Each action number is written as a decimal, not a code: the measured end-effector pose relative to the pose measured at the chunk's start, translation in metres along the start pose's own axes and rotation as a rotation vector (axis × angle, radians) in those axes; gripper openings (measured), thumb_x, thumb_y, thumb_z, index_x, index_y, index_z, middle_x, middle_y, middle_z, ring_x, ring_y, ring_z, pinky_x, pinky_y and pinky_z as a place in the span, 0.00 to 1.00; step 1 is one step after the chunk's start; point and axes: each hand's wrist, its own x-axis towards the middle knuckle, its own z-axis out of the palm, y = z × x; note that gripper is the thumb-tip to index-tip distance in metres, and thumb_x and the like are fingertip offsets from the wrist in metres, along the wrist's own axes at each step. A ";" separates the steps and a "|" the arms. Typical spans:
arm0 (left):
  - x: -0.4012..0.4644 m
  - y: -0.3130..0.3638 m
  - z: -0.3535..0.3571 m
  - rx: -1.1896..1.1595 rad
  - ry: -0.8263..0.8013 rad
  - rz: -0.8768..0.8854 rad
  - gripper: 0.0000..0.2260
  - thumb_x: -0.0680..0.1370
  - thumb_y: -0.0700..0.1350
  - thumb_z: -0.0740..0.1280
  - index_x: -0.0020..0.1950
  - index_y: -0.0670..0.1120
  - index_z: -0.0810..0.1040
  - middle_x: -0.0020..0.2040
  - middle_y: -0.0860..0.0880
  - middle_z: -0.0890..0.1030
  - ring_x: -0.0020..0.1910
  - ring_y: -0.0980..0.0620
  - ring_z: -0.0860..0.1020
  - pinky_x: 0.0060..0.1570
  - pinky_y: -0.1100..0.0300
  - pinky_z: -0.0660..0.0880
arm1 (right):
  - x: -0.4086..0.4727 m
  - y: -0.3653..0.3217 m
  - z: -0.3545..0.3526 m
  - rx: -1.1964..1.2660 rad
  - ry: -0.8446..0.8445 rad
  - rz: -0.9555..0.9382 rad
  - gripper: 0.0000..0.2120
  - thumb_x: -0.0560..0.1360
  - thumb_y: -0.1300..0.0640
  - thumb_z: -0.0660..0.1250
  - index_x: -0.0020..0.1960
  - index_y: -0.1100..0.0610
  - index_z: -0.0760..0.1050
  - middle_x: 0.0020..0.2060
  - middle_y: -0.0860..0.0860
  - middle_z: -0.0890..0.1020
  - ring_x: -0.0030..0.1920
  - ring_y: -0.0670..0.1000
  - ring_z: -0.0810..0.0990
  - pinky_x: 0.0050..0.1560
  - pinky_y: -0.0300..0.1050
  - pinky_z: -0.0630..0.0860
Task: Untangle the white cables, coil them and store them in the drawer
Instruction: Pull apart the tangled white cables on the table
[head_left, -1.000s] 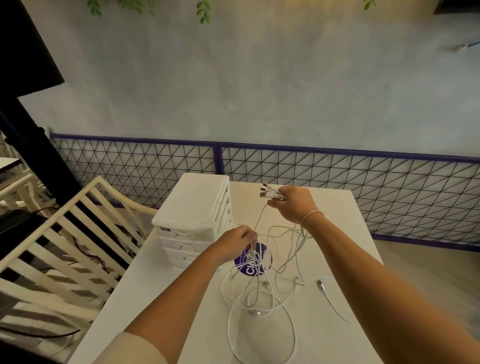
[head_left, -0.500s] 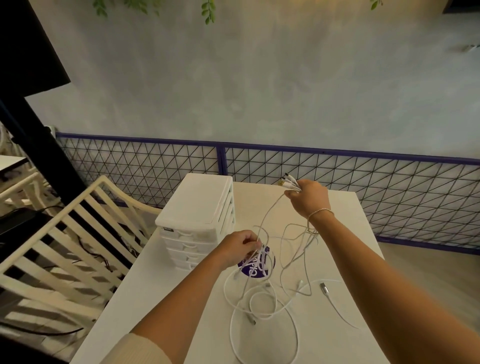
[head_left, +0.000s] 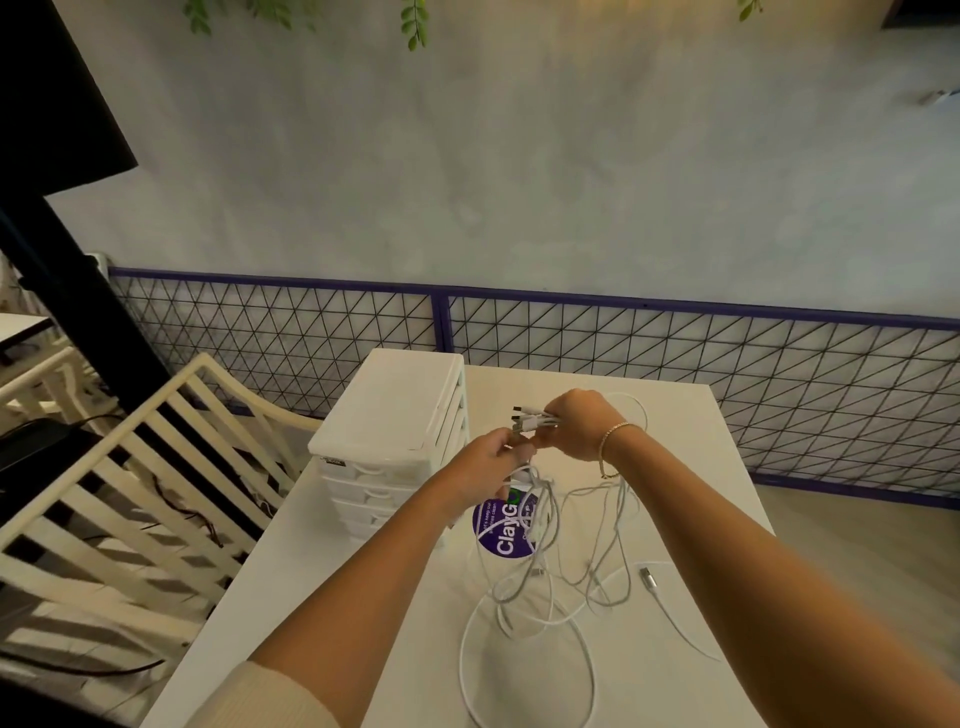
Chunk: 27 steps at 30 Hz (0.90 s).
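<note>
Several white cables (head_left: 550, 577) hang in a tangle from my hands down onto the white table (head_left: 691, 426), with loops lying near the front edge. My right hand (head_left: 579, 423) grips a bundle of cable plug ends (head_left: 530, 420) that stick out to the left. My left hand (head_left: 493, 460) is raised just below and left of it, pinching cable strands close to those plugs. One loose plug end (head_left: 648, 577) lies on the table to the right. The white drawer unit (head_left: 395, 441) stands at the table's left side, all drawers closed.
A round purple sticker (head_left: 501, 530) lies on the table under the cables. A white slatted chair (head_left: 119, 499) stands left of the table. A purple-framed wire fence (head_left: 623, 343) runs behind the table along the wall.
My left hand has risen from the table up to the right hand, lifting cable strands with it. My right hand has come down and left with the plug bundle.
</note>
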 end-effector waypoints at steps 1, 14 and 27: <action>-0.001 0.000 -0.001 -0.038 -0.011 -0.020 0.10 0.81 0.51 0.59 0.52 0.48 0.76 0.47 0.49 0.79 0.37 0.53 0.73 0.37 0.61 0.72 | 0.000 0.001 0.001 -0.001 0.000 0.005 0.16 0.77 0.48 0.62 0.53 0.61 0.78 0.43 0.56 0.78 0.43 0.51 0.72 0.40 0.42 0.66; -0.017 0.007 -0.012 -0.257 -0.216 -0.143 0.10 0.75 0.35 0.60 0.54 0.43 0.74 0.37 0.47 0.79 0.31 0.54 0.73 0.27 0.66 0.71 | 0.001 0.005 0.008 0.129 0.098 0.023 0.16 0.78 0.50 0.61 0.52 0.62 0.77 0.48 0.59 0.81 0.42 0.52 0.72 0.36 0.41 0.66; -0.007 0.012 -0.003 0.252 0.267 0.080 0.05 0.73 0.49 0.71 0.48 0.50 0.82 0.54 0.50 0.74 0.60 0.50 0.66 0.58 0.58 0.64 | 0.002 0.008 0.008 0.251 0.143 0.099 0.15 0.77 0.50 0.63 0.51 0.63 0.78 0.40 0.54 0.75 0.41 0.52 0.72 0.30 0.37 0.63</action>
